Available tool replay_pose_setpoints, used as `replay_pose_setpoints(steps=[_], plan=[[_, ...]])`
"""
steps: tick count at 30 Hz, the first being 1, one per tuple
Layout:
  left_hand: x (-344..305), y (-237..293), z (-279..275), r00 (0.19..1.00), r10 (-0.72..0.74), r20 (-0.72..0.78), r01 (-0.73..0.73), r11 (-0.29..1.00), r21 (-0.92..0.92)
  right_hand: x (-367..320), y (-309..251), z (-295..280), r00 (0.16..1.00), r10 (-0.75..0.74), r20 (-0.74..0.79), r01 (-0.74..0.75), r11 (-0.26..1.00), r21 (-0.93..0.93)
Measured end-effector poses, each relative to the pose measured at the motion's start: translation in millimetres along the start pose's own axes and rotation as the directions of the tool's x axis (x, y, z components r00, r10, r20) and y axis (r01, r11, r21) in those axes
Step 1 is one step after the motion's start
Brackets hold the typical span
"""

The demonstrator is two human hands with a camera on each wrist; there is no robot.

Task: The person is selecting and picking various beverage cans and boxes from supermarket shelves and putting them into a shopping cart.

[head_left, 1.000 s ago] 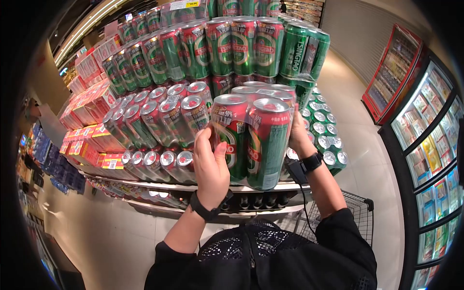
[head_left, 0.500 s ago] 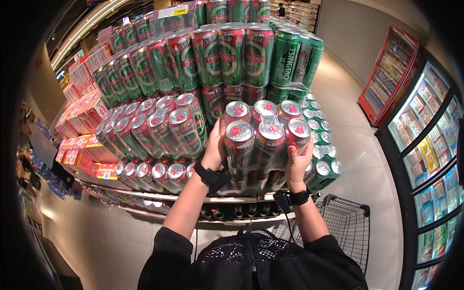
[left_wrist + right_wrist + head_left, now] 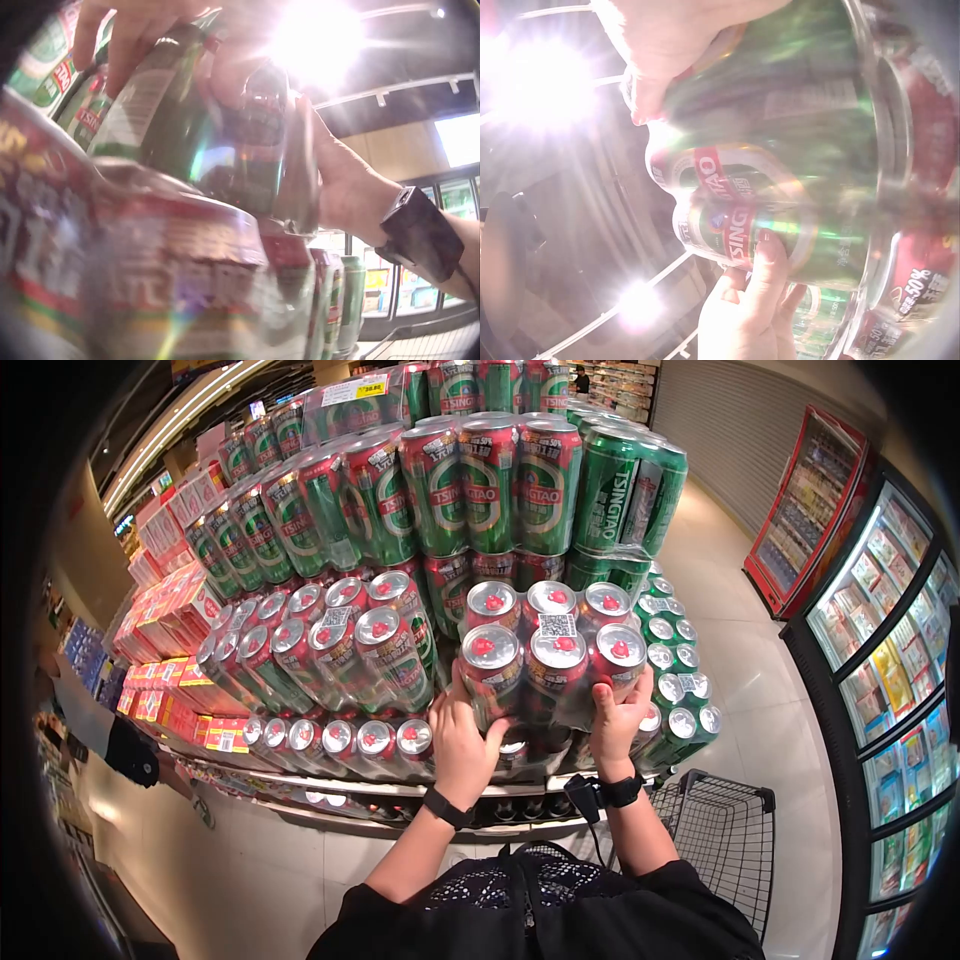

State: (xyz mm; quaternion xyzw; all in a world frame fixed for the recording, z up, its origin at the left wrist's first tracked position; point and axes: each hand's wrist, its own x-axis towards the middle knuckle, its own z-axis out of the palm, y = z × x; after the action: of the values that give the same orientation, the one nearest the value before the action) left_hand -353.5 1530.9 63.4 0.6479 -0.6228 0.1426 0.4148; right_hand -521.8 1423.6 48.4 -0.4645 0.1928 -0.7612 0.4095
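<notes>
A shrink-wrapped six-pack of Tsingtao beer cans (image 3: 557, 647), green with red tops and a QR label, stands upright between my two hands. My left hand (image 3: 464, 748) grips its near left corner, thumb toward the front cans. My right hand (image 3: 622, 722) holds the near right corner, thumb up against the front can. In the left wrist view, the pack's bottom is right at the red tops of the lower beer cans (image 3: 187, 247). The right wrist view shows the left thumb pressed on a can's label.
More wrapped beer packs (image 3: 490, 485) rise in tiers behind, with another pack (image 3: 330, 635) close on the left. Red and pink boxes (image 3: 170, 610) stack farther left. A wire shopping cart (image 3: 720, 840) stands at the right, before glass-door freezers (image 3: 890, 690). Someone's leg shows far left.
The pack has gone from tilted, its can sides toward me, to upright with its tops showing, lower on the stack. My left hand has shifted round to the near corner.
</notes>
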Motion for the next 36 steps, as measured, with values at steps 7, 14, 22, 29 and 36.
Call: replay_pose_setpoints(steps=[7, 14, 22, 29, 36], plan=[[16, 0, -26, 0.984, 0.087, -0.156, -0.017, 0.915, 0.404, 4, 14, 31, 0.999, 0.038, 0.023, -0.039, 0.997, 0.064], [34, -30, -38, 0.982, 0.145, -0.123, -0.079, 0.901, 0.426, 8, 32, 45, 0.995, 0.083, 0.063, -0.088, 0.993, 0.079], [38, -33, -40, 0.986, 0.148, -0.078, -0.109, 0.922, 0.373, 9, 16, 54, 0.991, 0.084, 0.100, -0.080, 0.996, -0.044], [38, 9, -84, 0.950, 0.236, -0.206, -0.269, 0.951, -0.151, -24, -55, -20, 0.980, -0.117, 0.161, 0.199, 0.565, -0.801], [6, 126, -28, 0.747, 0.663, -0.050, -0.182, 0.130, -0.975, -161, -220, -250, 0.691, -0.434, -0.578, -0.361, 0.485, -0.796]])
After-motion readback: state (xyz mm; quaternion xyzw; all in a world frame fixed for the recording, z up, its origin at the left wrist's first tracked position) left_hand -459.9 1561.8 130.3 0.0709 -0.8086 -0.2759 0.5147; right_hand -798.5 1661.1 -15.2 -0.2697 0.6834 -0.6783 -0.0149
